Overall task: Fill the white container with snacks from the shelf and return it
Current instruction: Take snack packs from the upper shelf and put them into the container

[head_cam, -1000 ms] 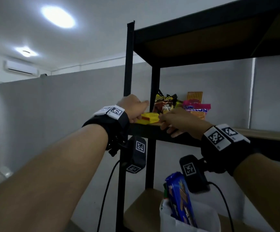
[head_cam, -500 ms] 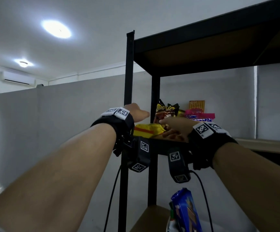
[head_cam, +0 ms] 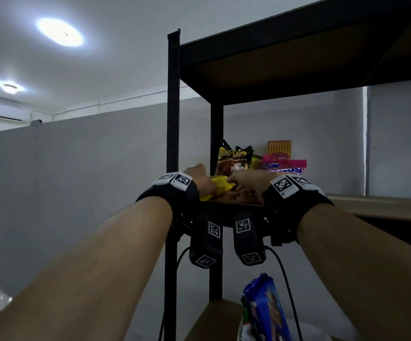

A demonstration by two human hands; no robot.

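Observation:
A yellow snack packet (head_cam: 220,185) lies at the front edge of the black shelf unit's middle board (head_cam: 384,205). My left hand (head_cam: 200,180) grips its left end and my right hand (head_cam: 246,182) grips its right end; the fingers are partly hidden behind the wrists. Behind the packet stand a dark chips bag (head_cam: 234,161), a pink and blue packet (head_cam: 285,167) and an orange box (head_cam: 279,148). Far below, at the bottom edge of the view, the white container (head_cam: 309,333) sits on the lower board with a blue biscuit packet (head_cam: 266,308) standing in it.
The shelf's black front post (head_cam: 173,119) rises just left of my left wrist, and the dark top shelf (head_cam: 298,60) hangs overhead. A grey partition wall (head_cam: 76,180) fills the left. Cables hang from both wristbands down toward the container.
My two hands have drawn closer together on the yellow packet at the shelf's front edge. The view has shifted, so the container sits lower in the frame.

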